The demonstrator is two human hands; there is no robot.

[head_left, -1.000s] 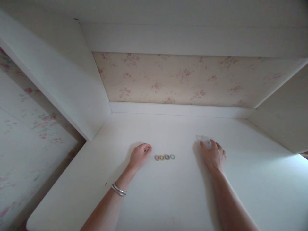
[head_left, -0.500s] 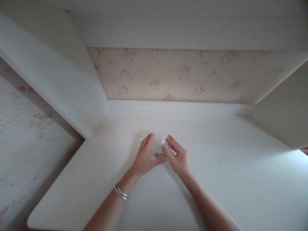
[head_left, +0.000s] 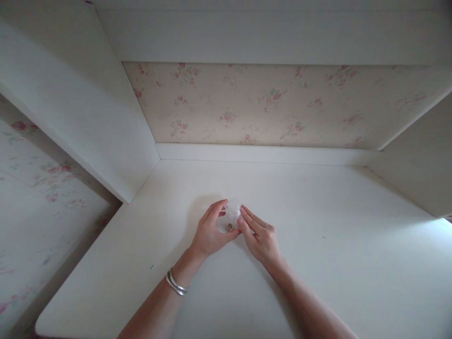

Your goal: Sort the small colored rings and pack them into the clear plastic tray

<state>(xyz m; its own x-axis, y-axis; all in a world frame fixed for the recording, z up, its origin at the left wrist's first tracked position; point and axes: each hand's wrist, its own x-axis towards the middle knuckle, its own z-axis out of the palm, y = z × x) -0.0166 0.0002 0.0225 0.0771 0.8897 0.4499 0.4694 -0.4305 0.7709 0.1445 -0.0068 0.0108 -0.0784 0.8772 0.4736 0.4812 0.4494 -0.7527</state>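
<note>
A plain white tabletop (head_left: 318,263) fills the lower half of the view, matte and bare apart from a few tiny dark specks. It sits in a recess: a white panel (head_left: 70,117) slants down on the left, another white panel (head_left: 416,183) closes the right side, and a white board (head_left: 268,37) runs overhead. The back wall carries cream wallpaper with small pink flowers (head_left: 268,106), and a white strip (head_left: 261,154) lines its foot where it meets the tabletop. The same flowered paper shows at the far left, outside the recess. No writing or label can be read anywhere.

Near the middle of the tabletop the two hands meet. The left hand (head_left: 211,231), with two thin silver bangles (head_left: 175,284) on its wrist, curls its fingers and thumb around a small clear crinkled plastic bag (head_left: 233,213). The right hand (head_left: 260,235) pinches the same bag from the other side with its fingertips. Between thumb and fingertips, low in the bag, one small brownish ring (head_left: 229,227) shows; whether it lies inside the bag or just beneath it cannot be told. Nothing stands in the way of the hands.
</note>
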